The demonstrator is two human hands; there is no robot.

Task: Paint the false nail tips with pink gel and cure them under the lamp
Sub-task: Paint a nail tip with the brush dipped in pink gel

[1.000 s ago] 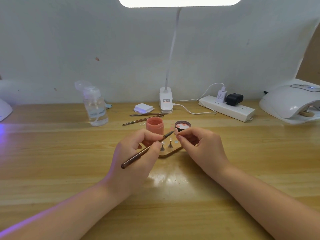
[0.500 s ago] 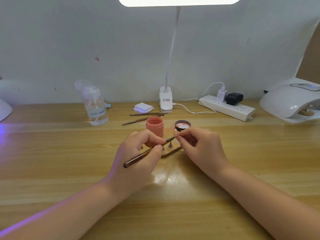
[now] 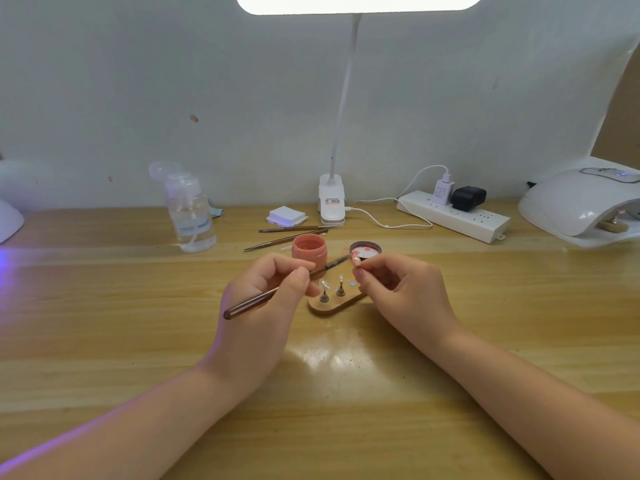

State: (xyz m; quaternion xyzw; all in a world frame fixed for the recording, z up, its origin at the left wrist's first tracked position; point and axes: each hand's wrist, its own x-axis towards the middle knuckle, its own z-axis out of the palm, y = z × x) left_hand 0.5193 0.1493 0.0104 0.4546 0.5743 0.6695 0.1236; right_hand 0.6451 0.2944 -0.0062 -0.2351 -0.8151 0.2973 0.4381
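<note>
Left hand (image 3: 266, 299) grips the brush (image 3: 277, 289); right hand (image 3: 401, 289) pinches a nail tip (image 3: 356, 260).

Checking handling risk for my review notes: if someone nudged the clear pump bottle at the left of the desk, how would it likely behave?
The pump bottle is tall for its base, so a push near the top would probably tip it. It looks partly filled with clear liquid, which likely steadies it. Its flip cap stands open, so tipping might spill some.
</note>
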